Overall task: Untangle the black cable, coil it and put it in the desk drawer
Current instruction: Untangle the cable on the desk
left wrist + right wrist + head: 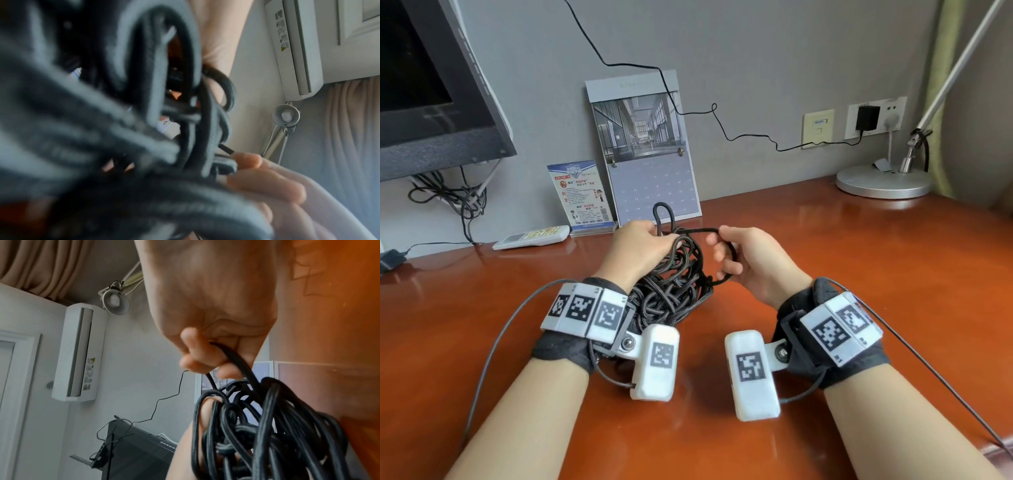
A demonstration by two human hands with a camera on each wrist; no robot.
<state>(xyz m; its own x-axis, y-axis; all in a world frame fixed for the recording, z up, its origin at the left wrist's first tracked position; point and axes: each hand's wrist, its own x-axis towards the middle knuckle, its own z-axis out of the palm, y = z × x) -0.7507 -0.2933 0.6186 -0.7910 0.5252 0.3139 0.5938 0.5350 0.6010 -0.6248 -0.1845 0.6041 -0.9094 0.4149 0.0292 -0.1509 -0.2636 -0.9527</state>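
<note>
Head view: both hands (643,245) grip tangled black cable (671,291).

Bare forearms, no sleeves. Black fabric wrist wrap (558,349) on the left, another black wrap (859,368) on the right. Over each, a white segmented band (585,313) (840,329) printed with square black-and-white coded markers. Hinged off each band by a metal screw (627,343) (781,353), a rounded white camera block (655,361) (751,373) bearing one more marker. Thin grey cable (493,346) trailing from the left block, a second grey cable (928,363) from the right.
</note>
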